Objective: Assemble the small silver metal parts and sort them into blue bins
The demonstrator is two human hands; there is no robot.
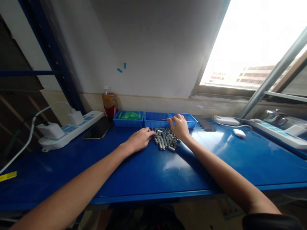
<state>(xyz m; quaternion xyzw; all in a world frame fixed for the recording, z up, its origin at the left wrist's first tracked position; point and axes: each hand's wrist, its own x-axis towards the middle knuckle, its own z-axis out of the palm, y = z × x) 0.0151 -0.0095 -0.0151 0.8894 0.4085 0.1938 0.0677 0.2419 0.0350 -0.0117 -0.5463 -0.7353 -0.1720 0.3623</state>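
A pile of small grey metal cylinder-shaped pieces lies on the blue table. At its left edge rests my left hand, palm down, its fingers reaching out to touch the pieces; it appears to hold nothing. Above the pile's far right side, my right hand is closed in a pinch before the blue bins. A thin greyish piece shows just left of its fingertips, against the middle blue bin; whether they grip it is unclear. The right blue bin is partly hidden behind that hand.
Green pieces fill the left blue bin. A drink bottle, a phone and a power strip stand at left. On the right are a white earbud case, a white charger and another power strip.
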